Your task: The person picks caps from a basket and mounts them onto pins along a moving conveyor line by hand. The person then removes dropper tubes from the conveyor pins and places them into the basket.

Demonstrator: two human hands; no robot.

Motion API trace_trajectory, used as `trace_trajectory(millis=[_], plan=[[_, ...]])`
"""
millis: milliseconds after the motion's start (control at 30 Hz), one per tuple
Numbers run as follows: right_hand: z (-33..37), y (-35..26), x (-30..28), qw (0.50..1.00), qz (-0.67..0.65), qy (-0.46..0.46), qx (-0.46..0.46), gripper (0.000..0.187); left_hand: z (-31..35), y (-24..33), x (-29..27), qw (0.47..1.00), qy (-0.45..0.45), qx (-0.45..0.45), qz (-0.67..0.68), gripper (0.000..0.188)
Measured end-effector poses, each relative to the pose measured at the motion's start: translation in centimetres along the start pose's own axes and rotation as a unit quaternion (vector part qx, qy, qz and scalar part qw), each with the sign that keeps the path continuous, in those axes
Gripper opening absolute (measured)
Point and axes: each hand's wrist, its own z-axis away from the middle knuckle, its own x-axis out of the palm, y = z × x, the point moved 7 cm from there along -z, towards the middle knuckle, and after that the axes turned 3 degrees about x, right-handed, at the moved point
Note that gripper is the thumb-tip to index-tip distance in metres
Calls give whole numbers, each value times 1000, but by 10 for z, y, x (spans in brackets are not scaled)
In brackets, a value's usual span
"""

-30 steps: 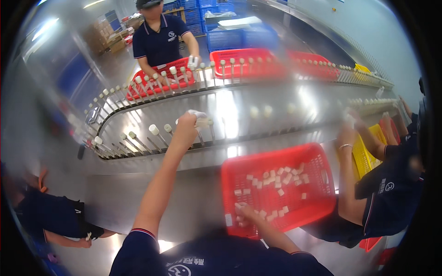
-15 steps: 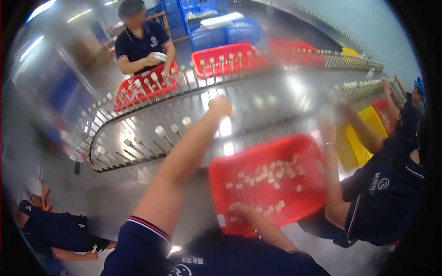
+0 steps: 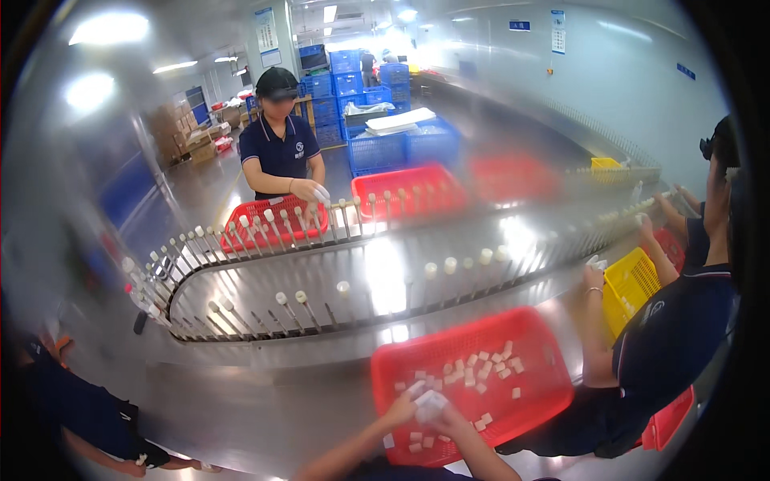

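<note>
Over the near red basket point(image 3: 553, 353) my two hands come together close to its front left corner. My left hand point(image 3: 399, 409) is closed, its fingertips meeting a whitish shape. Beside it my right hand point(image 3: 451, 418) is closed as well, with a larger white blurred patch point(image 3: 431, 406) at its fingers. Whether that white is a held piece or a covering on the fingers, I cannot tell. Small cream-white blocks point(image 3: 484, 370) lie scattered in the basket below and behind my hands.
A metal conveyor loop point(image 3: 265, 280) carries upright rods, several topped with white caps point(image 3: 301, 297). Across it a person point(image 3: 281, 152) in a dark cap works over a red basket point(image 3: 269, 220). To the right, another person point(image 3: 674, 329) stands by a yellow basket point(image 3: 634, 293).
My left hand has come back from the conveyor rods to the basket, meeting my right hand. The view has tilted up, and the co-worker at right has turned toward the yellow basket.
</note>
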Motion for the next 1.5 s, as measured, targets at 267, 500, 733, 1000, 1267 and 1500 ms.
trace_trajectory(millis=[267, 500, 733, 1000, 1267, 1500], plan=[[8, -85, 75, 960, -261, 50, 85, 20, 43, 62, -32, 980, -78, -29, 180, 56], [-8, -85, 124, 976, -156, 126, 89, 23, 81, 102, -107, 936, 142, 163, -278, 35], [-21, -102, 142, 948, -301, 84, 57, 33, 56, 103, -225, 933, 336, 111, 66, 41], [-13, -131, 107, 930, -363, 59, 21, 28, 41, 178, -332, 808, 518, 121, -254, 34], [-13, -126, 55, 969, -214, 121, -39, 24, 6, 137, -319, 848, 451, 111, -256, 40], [-35, -142, 31, 980, -95, 158, -77, 23, -41, 146, -286, 859, 361, 66, -356, 37]])
